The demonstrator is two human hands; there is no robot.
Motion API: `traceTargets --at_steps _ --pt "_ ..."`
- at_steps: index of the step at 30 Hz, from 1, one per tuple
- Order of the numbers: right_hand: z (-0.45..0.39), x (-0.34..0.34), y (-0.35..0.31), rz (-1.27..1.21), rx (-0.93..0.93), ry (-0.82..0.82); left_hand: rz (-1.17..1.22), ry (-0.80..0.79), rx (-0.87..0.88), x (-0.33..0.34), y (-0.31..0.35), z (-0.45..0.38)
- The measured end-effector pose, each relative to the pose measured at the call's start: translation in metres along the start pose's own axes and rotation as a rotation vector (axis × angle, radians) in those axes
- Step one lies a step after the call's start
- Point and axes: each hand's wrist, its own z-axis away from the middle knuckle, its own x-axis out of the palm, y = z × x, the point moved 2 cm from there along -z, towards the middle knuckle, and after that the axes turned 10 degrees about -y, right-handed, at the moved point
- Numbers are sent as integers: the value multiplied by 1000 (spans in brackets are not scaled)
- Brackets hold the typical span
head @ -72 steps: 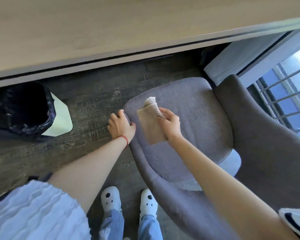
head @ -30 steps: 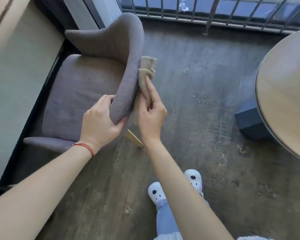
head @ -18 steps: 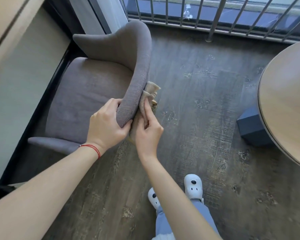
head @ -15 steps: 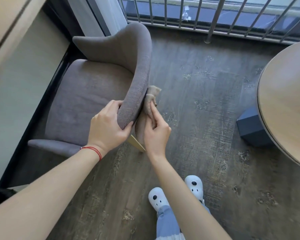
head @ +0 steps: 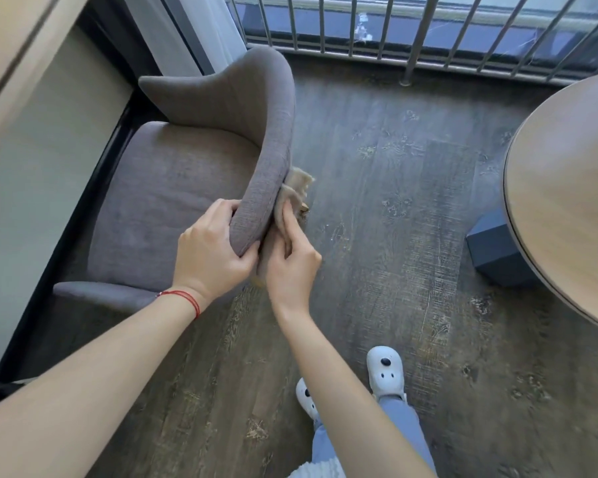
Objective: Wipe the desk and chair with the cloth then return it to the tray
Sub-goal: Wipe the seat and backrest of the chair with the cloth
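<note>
A grey upholstered chair (head: 173, 188) stands on the floor with its seat towards the desk (head: 32, 108) at the left. My left hand (head: 211, 250) grips the top edge of the curved backrest, thumb behind it. My right hand (head: 292, 263) presses a beige cloth (head: 296, 186) flat against the outer face of the backrest. Most of the cloth is hidden behind the backrest and my fingers; only its upper end shows. No tray is in view.
A round wooden table (head: 567, 188) fills the right edge, with its dark blue base (head: 494, 250) on the floor. A metal railing (head: 411, 32) runs along the window at the top. My white shoes (head: 384, 372) stand on dark wood flooring.
I have gone from wiping the seat to the chair's back. Over the last second my right hand slid the cloth down the outside of the backrest. My left hand kept its grip.
</note>
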Motion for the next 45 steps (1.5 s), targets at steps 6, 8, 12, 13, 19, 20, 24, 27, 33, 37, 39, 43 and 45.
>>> traceTargets --at_steps 6,8,12,13,19,20,24,27,33,37,39,43,45 --pt "22 2 -9 -9 -232 65 58 -58 33 -3 -2 -1" --pt "23 12 -13 -22 -206 43 89 -78 32 -5 -1 0" --pt "19 -2 -8 -132 -34 79 64 -59 18 -7 2 1" --pt "23 -2 -10 -127 -44 99 67 -59 14 -8 2 1" --pt "35 7 14 -180 81 -68 77 -68 13 -8 2 1" --pt "31 1 22 -198 192 -43 68 -60 13 -7 3 1" --pt "10 -7 -1 -144 -55 146 68 -57 20 -6 2 1" --pt "-13 8 -19 -39 -191 106 78 -71 24 -6 1 0" --pt "-44 -16 -11 -4 -18 157 75 -48 30 -6 1 1" --pt "-58 8 -30 31 -296 159 83 -62 35 -6 0 -1" --pt "-84 2 -21 -9 -86 109 86 -65 34 -6 0 0" --pt "-119 -19 -25 -89 -19 104 102 -61 45 -6 0 0" --pt "-122 -9 -46 -23 -236 80 105 -64 44 -5 -1 -1"
